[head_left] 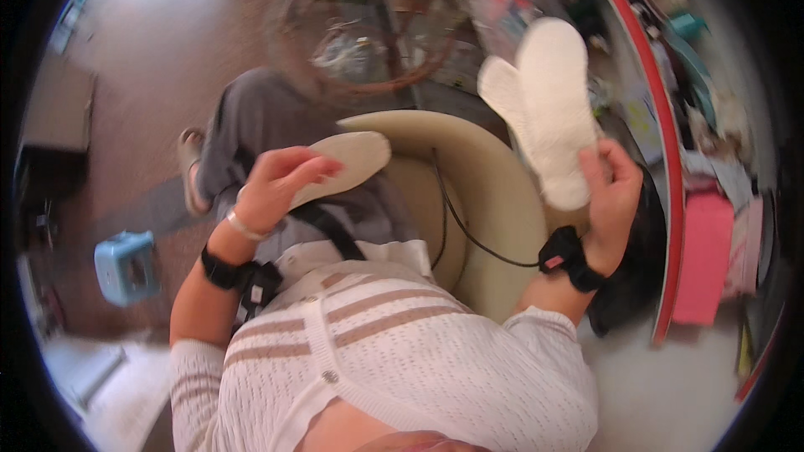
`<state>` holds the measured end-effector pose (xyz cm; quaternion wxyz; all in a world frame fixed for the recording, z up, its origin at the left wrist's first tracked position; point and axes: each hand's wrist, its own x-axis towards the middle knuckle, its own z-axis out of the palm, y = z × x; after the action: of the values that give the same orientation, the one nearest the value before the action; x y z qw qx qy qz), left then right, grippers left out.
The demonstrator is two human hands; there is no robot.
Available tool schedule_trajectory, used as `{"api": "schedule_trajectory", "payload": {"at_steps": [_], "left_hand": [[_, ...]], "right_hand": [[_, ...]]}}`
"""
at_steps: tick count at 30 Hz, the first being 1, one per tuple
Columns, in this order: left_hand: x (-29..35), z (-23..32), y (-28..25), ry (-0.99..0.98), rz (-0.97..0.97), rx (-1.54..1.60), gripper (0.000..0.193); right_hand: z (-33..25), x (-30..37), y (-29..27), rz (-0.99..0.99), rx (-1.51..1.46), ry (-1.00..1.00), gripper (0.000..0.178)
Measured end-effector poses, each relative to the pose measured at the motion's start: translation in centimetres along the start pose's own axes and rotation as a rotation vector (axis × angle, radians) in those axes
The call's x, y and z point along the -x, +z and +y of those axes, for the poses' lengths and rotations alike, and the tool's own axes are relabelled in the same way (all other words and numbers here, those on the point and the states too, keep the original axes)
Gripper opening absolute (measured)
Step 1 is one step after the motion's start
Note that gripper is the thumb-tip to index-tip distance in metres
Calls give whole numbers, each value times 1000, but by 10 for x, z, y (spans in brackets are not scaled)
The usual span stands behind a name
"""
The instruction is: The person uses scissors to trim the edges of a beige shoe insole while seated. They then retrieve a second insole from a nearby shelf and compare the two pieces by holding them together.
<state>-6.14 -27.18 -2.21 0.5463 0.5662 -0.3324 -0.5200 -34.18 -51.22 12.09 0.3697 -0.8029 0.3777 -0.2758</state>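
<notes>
My right hand (614, 188), raised at the right, pinches a long white insole (554, 92) near its lower end. A second white insole (501, 90) shows partly behind it, fanned out to the left in the same grip. Over my lap, my left hand (276, 182) reaches across another off-white insole (356, 159). Its fingers are stretched out and slightly blurred, with the fingertips over the insole's surface; I see no grip on it. That insole lies tilted above my grey trousers, partly covered by the hand.
A cream round tub-like seat (502, 176) curves around my lap, with a black cable (473, 238) across it. At the right, a red-edged shelf (662, 117) holds clutter and a pink box (702, 259). A blue stool (126, 268) stands left. Ahead is a round rack (360, 84) with plastic bags.
</notes>
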Motion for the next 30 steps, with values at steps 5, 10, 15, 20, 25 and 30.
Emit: {"api": "schedule_trajectory", "payload": {"at_steps": [5, 10, 15, 20, 25, 30], "left_hand": [[12, -5, 17, 165, -88, 893, 60], [36, -35, -10, 406, 91, 934, 70], [45, -43, -19, 529, 18, 1182, 64], [47, -45, -20, 516, 13, 1085, 72], [42, -93, -30, 476, 104, 1244, 67], [47, -71, -40, 527, 106, 1240, 49]], "right_hand": [[-28, 8, 126, -409, 80, -768, 15], [-22, 35, 216, -548, 90, -1081, 13], [-45, 51, 238, -857, -122, -1070, 20], [-31, 45, 261, -707, -364, -540, 21], [-31, 36, 287, -838, -722, 138, 17], [-12, -3, 250, -590, -614, 0, 15]]}}
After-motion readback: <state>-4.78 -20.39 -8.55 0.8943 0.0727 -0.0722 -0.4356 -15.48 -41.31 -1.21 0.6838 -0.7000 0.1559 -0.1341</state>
